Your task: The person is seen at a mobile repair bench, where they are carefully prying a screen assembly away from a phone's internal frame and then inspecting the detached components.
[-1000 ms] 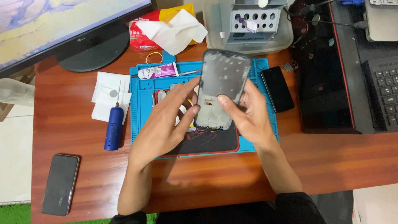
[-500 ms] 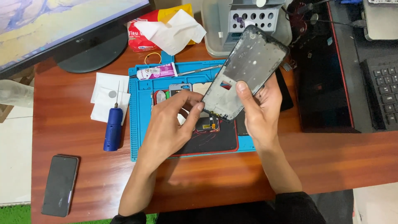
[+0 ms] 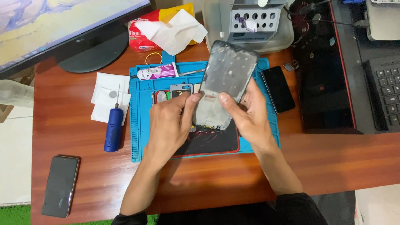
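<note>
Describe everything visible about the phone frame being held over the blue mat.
The phone frame is a flat, rounded-corner rectangle, grey and metallic-looking on the side shown, with a dark rim and a paler lower section. It is held tilted above the blue mat, top end away from the person. The left hand pinches its lower left edge; the right hand grips its lower right side, thumb across the face.

Single head-worn view, looking steeply down from above the near edge of the wooden desk (image 3: pixel 83 175), close over the blue mat (image 3: pixel 139 125); monitor (image 3: pixel 62 29) far left, keyboard (image 3: pixel 385 96) far right.
</note>
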